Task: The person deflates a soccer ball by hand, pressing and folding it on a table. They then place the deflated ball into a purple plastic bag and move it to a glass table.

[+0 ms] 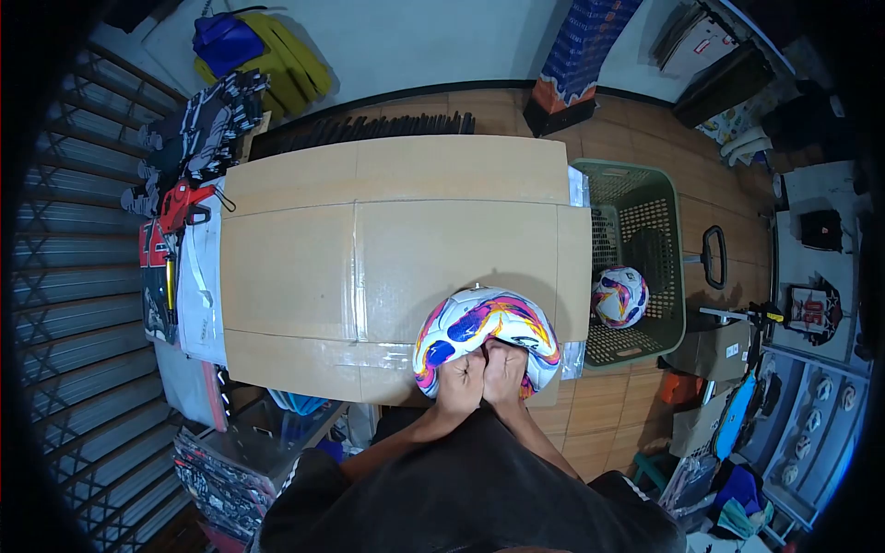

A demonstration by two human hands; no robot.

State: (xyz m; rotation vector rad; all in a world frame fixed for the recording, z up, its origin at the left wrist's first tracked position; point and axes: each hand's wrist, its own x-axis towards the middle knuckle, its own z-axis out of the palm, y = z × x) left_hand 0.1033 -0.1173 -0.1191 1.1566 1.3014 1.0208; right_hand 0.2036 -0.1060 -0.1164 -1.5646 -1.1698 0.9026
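A white ball with pink, purple and orange patterns (489, 311) rests at the front edge of the cardboard-covered table (286, 267). Its near side is dented inward, so it looks curved around my hands. My left hand (461, 380) presses into the dent with its fingers curled into a fist. Right beside it, touching, my right hand (504, 370) is also curled and pushed against the ball. Whether the fingers pinch any of the ball's surface is hidden.
A green basket (680, 267) stands right of the table, with a similar ball (620, 297) inside. A red tool (182, 205) lies at the table's left end. Boxes (710, 352) are at the lower right, and a patterned pillar (583, 55) stands behind.
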